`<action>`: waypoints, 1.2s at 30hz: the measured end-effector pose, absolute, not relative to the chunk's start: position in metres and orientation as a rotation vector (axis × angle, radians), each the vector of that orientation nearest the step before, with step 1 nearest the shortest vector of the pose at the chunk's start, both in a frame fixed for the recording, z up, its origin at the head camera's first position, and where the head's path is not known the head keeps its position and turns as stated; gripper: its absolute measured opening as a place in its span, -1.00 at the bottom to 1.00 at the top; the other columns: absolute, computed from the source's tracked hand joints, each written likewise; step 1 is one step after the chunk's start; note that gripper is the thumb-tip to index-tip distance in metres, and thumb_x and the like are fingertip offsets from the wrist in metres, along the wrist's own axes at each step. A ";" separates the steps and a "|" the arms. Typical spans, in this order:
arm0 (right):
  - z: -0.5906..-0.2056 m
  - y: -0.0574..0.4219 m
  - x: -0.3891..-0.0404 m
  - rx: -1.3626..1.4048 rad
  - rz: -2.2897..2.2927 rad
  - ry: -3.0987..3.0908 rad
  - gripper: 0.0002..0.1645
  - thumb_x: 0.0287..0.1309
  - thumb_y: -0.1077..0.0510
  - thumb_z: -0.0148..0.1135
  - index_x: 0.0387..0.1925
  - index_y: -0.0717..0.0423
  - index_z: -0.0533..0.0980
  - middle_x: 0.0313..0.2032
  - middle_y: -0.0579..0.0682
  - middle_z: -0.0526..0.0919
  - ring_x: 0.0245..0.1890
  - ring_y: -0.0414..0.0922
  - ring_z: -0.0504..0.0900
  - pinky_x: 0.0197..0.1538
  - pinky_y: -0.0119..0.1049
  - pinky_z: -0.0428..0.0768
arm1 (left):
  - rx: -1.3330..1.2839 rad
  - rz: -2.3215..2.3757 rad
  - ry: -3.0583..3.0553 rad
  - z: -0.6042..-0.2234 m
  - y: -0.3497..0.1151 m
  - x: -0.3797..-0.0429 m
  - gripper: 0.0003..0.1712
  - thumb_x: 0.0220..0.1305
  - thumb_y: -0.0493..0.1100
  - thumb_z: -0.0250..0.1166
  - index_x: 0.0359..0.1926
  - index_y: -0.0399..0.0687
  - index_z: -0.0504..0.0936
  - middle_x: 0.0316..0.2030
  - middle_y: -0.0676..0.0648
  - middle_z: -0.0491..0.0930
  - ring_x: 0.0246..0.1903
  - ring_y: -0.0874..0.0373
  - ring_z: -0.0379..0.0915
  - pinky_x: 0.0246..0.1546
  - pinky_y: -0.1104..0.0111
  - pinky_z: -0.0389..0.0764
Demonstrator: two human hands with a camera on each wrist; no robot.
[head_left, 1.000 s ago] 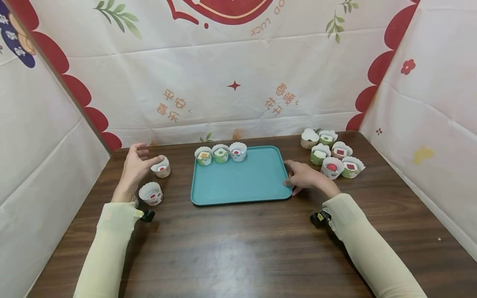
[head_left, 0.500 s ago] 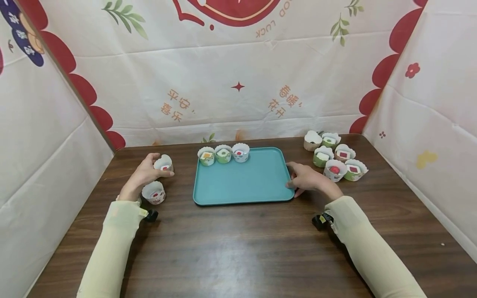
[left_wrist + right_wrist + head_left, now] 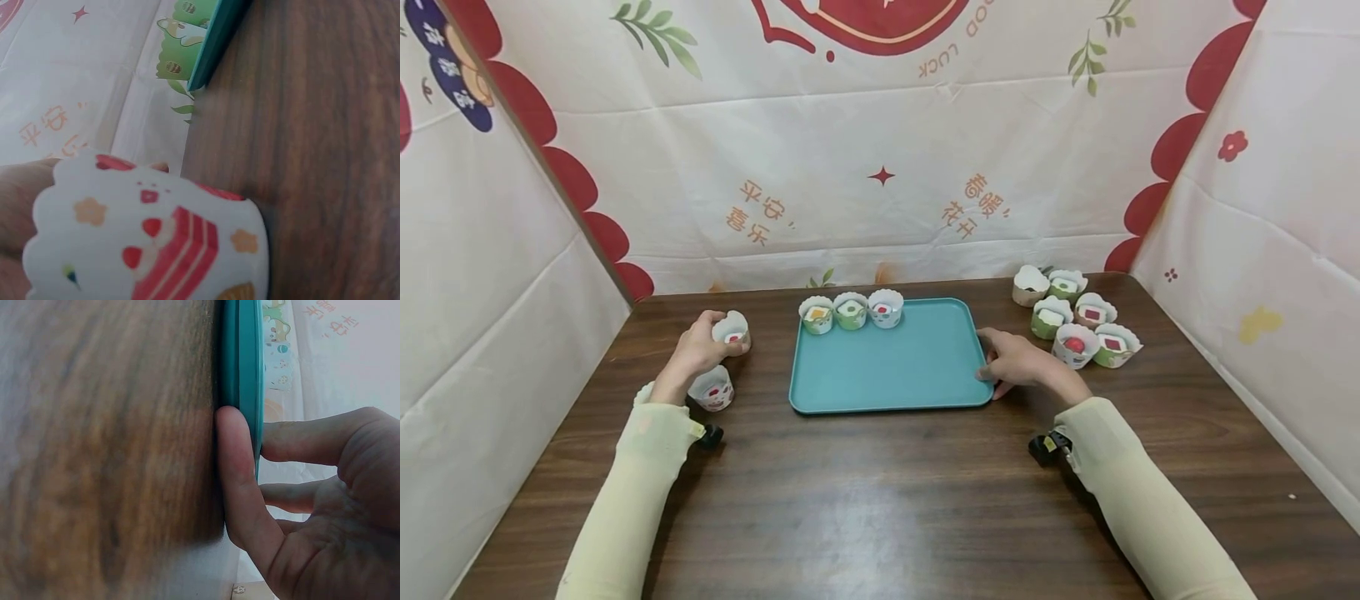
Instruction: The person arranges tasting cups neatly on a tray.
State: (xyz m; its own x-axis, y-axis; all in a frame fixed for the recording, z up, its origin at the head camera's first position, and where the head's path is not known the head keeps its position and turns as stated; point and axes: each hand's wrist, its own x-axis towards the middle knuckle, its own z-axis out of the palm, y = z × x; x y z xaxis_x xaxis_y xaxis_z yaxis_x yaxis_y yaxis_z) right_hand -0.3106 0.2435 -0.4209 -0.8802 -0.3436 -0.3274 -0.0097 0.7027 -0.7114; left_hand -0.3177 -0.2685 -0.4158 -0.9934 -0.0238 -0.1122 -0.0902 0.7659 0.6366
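Note:
My left hand holds the farther of two paper baking cups at the left, its thumb in front of the farther cup. A nearer white cup stands beside my wrist; its cake-slice print fills the left wrist view, hiding most of the left hand. A teal tray lies in the middle, bearing three filled cups along its back left: a yellow-centred cup, a green cup and a white cup with red. My right hand pinches the tray's right edge, fingertips on its rim and side.
Several filled paper cups cluster at the back right, among them one with a red ball and a green one with a red square. A printed cloth hangs behind the brown wooden table.
My left hand has lowered and closed in on the farther left cup, its thumb coming to the cup's front. The right hand stays at the tray edge. The head view has shifted slightly.

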 end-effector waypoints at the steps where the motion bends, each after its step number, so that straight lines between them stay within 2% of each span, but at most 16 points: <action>1: -0.421 0.244 -0.311 -0.270 -1.030 2.470 -0.01 0.34 0.33 0.24 0.61 0.33 -0.08 -0.20 0.25 0.44 -0.40 -0.04 0.64 -0.31 -0.15 0.84 | -0.096 1.033 2.859 -0.416 -0.268 -0.318 0.01 0.33 0.00 0.39 0.58 -0.30 0.06 0.52 -0.50 0.09 0.49 -0.45 0.01 0.45 -0.28 0.27; 4: -0.421 0.244 -0.311 -0.276 -1.031 2.470 -0.01 0.34 0.33 0.24 0.60 0.35 -0.09 -0.20 0.26 0.44 -0.39 -0.03 0.64 -0.31 -0.14 0.84 | -0.106 1.011 2.860 -0.417 -0.267 -0.319 -0.01 0.35 0.01 0.36 0.58 -0.29 0.06 0.51 -0.50 0.10 0.49 -0.44 0.04 0.44 -0.28 0.29; 10: -0.421 0.244 -0.311 -0.282 -1.026 2.473 -0.01 0.34 0.33 0.24 0.60 0.35 -0.09 -0.19 0.28 0.44 -0.40 -0.04 0.65 -0.32 -0.15 0.84 | -0.106 0.973 2.907 -0.419 -0.265 -0.319 -0.05 0.36 0.06 0.33 0.55 -0.29 0.12 0.44 -0.50 0.23 0.38 -0.40 0.21 0.33 -0.22 0.41; 18: -0.422 0.245 -0.311 -0.277 -1.019 2.478 -0.01 0.35 0.31 0.24 0.61 0.33 -0.09 -0.16 0.28 0.43 -0.43 -0.04 0.68 -0.31 -0.15 0.84 | -0.061 0.966 2.942 -0.419 -0.269 -0.320 -0.14 0.40 0.06 0.26 0.52 -0.32 0.20 0.44 -0.50 0.26 0.40 -0.43 0.19 0.33 -0.25 0.42; 27: -0.423 0.244 -0.311 -0.289 -1.019 2.479 -0.01 0.35 0.32 0.24 0.61 0.33 -0.09 -0.18 0.27 0.44 -0.45 -0.04 0.68 -0.32 -0.15 0.84 | -0.105 1.017 2.992 -0.417 -0.272 -0.319 -0.10 0.37 0.15 0.30 0.48 -0.33 0.26 0.39 -0.48 0.33 0.36 -0.42 0.25 0.32 -0.25 0.44; 36: -0.423 0.243 -0.311 -0.288 -1.026 2.487 -0.01 0.33 0.33 0.25 0.60 0.35 -0.07 -0.19 0.28 0.45 -0.42 -0.03 0.68 -0.32 -0.15 0.84 | -0.039 1.149 3.118 -0.416 -0.273 -0.318 -0.16 0.30 0.14 0.37 0.41 -0.24 0.36 0.22 -0.38 0.54 0.14 -0.24 0.45 0.11 -0.08 0.54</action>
